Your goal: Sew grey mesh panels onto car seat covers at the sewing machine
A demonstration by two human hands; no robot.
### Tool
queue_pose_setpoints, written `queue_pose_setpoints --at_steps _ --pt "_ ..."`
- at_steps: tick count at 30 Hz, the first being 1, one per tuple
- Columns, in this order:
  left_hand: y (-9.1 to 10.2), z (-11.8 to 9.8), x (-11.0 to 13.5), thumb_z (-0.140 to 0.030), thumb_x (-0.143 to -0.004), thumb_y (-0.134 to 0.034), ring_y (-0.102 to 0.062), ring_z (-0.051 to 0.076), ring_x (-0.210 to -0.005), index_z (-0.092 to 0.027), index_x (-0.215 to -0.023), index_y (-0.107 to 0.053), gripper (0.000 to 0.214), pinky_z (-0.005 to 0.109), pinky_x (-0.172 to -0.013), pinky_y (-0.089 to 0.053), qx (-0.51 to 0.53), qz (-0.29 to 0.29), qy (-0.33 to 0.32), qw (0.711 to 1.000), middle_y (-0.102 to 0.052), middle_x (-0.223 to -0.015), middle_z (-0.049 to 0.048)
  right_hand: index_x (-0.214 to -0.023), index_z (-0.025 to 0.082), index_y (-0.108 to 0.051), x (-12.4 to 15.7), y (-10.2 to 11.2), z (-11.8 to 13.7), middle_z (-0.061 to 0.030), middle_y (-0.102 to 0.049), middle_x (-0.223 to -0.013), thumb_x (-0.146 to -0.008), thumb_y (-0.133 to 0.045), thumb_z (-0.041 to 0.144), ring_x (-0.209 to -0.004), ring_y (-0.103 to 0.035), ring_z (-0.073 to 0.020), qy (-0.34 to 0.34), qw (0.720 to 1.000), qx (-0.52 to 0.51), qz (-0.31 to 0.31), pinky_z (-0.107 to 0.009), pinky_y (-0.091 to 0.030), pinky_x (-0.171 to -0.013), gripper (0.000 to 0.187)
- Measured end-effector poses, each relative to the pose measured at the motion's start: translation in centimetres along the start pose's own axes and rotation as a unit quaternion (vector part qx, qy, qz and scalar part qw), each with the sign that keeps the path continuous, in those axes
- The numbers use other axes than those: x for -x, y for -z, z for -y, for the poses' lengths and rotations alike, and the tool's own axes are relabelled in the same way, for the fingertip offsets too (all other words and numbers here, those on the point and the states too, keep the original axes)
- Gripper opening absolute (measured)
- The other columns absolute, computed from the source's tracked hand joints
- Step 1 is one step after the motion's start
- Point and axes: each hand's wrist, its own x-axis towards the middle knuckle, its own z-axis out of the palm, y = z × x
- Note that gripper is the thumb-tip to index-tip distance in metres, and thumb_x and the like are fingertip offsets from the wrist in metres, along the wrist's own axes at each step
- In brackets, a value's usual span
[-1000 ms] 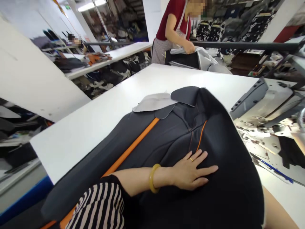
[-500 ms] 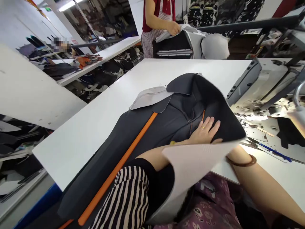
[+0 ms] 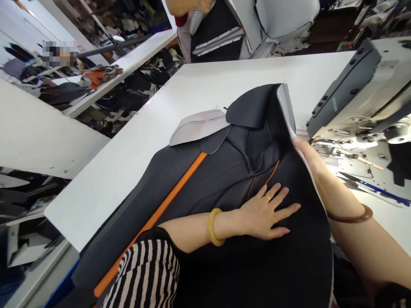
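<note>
A black leather-like seat cover (image 3: pixel 205 188) with an orange stripe (image 3: pixel 175 194), thin orange stitching and pale grey backing lies across the table. My left hand (image 3: pixel 263 211), a yellow bangle on its wrist, rests flat on the cover with fingers spread. Along the cover's raised right edge, my right hand (image 3: pixel 313 164) grips the material, its fingertips partly hidden by the fold. A light grey zippered flap (image 3: pixel 199 126) and a rounded black flap (image 3: pixel 248 107) stick out at the far side of the cover.
A sewing machine (image 3: pixel 349 94) stands to the right, with blue-handled scissors (image 3: pixel 375 188) near its base. The white table (image 3: pixel 105 184) extends left and beyond the cover. Across it, a co-worker's arm (image 3: pixel 186 6) is over grey and black pieces. Shelves of scraps (image 3: pixel 141 85) stand at left.
The near part of the cover, folded up over my left forearm before, now lies flat and dark side up. My right hand has moved up and away from me along its right edge. The view has shifted.
</note>
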Motion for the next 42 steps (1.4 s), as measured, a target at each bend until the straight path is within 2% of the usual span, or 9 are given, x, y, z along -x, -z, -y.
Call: queue_pose_setpoints --at_steps 4,6,9,12,17,21,35,39,42 --pt "0.5 0.3 -0.1 -0.046 -0.098 -0.037 -0.037 0.036 -0.141 -0.019 -0.146 -0.042 0.055 0.050 -0.111 -0.037 -0.025 -0.014 -0.013 0.999 -0.040 -0.151 0.0185 -0.116 0.019 -0.058 -0.6 0.9 0.2 -0.0104 -0.067 -0.109 -0.067 -0.073 0.040 -0.104 -0.061 -0.0287 -0.008 0.989 0.137 -0.049 -0.039 -0.048 -0.092 0.055" --pt "1.3 1.6 -1.2 -0.032 -0.100 -0.032 -0.043 0.030 -0.138 -0.010 -0.137 -0.052 0.047 0.042 -0.112 -0.040 -0.045 -0.026 0.000 0.999 -0.049 -0.145 0.0170 -0.098 0.019 -0.063 -0.8 1.1 0.4 -0.0104 -0.067 -0.100 -0.062 -0.072 0.035 -0.106 -0.059 -0.0320 -0.009 0.970 0.224 -0.093 -0.042 -0.044 -0.096 0.040" --pt "2.3 3.8 -3.3 -0.021 -0.098 -0.030 -0.042 0.027 -0.139 0.000 -0.130 -0.055 0.045 0.040 -0.113 -0.039 -0.093 -0.063 0.053 0.992 -0.051 -0.142 0.0201 -0.075 0.020 -0.060 -0.9 1.0 0.5 -0.0069 -0.064 -0.078 -0.067 -0.061 0.033 -0.096 -0.061 -0.0305 -0.029 0.980 0.148 -0.129 -0.040 -0.045 -0.091 0.015" --pt "2.3 5.3 -4.4 -0.025 -0.099 -0.032 -0.036 0.030 -0.143 0.001 -0.139 -0.044 0.049 0.046 -0.110 -0.042 -0.130 -0.104 0.096 0.981 -0.042 -0.148 0.0232 -0.082 0.019 -0.061 -0.8 0.7 0.4 -0.0065 -0.064 -0.073 -0.077 -0.047 0.038 -0.084 -0.062 -0.0254 -0.058 0.990 0.039 -0.121 -0.036 -0.049 -0.081 0.025" --pt "0.8 5.5 -3.8 -0.030 -0.100 -0.036 -0.028 0.033 -0.146 -0.011 -0.145 -0.039 0.049 0.046 -0.098 -0.051 -0.124 -0.137 0.127 0.974 -0.031 -0.155 0.0234 -0.099 0.016 -0.067 -0.4 0.6 0.3 -0.0079 -0.070 -0.081 -0.084 -0.036 0.048 -0.083 -0.064 -0.0241 -0.092 0.994 -0.066 0.004 -0.039 -0.051 -0.081 0.047" --pt "0.2 5.3 -3.6 -0.028 -0.098 -0.041 -0.023 0.036 -0.148 -0.021 -0.146 -0.038 0.048 0.051 -0.099 -0.050 -0.105 -0.134 0.139 0.976 -0.024 -0.157 0.0224 -0.109 0.020 -0.068 0.0 0.5 0.7 -0.0075 -0.072 -0.091 -0.090 -0.024 0.057 -0.088 -0.065 -0.0243 -0.125 0.974 -0.161 0.096 -0.042 -0.049 -0.085 0.060" --pt "0.9 5.3 -3.7 -0.026 -0.097 -0.042 -0.026 0.036 -0.145 -0.024 -0.143 -0.045 0.046 0.065 -0.105 -0.037 -0.096 -0.139 0.139 0.976 -0.027 -0.155 0.0202 -0.105 0.015 -0.070 -0.7 0.3 0.2 -0.0082 -0.073 -0.089 -0.089 -0.032 0.046 -0.092 -0.065 -0.0249 -0.081 0.985 -0.150 0.030 -0.043 -0.047 -0.089 0.051" --pt "0.8 5.5 -4.0 -0.026 -0.098 -0.040 -0.032 0.034 -0.142 -0.022 -0.139 -0.049 0.043 0.064 -0.107 -0.035 -0.096 -0.155 0.126 0.975 -0.034 -0.153 0.0174 -0.104 0.013 -0.069 -1.1 0.6 -0.1 -0.0085 -0.072 -0.090 -0.088 -0.032 0.048 -0.094 -0.064 -0.0247 -0.082 0.986 -0.143 0.033 -0.044 -0.047 -0.089 0.053" --pt "1.0 5.7 -4.3 -0.025 -0.098 -0.036 -0.039 0.031 -0.138 -0.017 -0.135 -0.053 0.042 0.057 -0.111 -0.034 -0.035 -0.173 0.112 0.978 -0.037 -0.153 0.0164 -0.103 0.017 -0.069 -0.9 0.7 -0.6 -0.0079 -0.071 -0.087 -0.087 -0.031 0.053 -0.093 -0.064 -0.0244 -0.011 0.995 -0.096 0.001 -0.042 -0.049 -0.087 0.055"
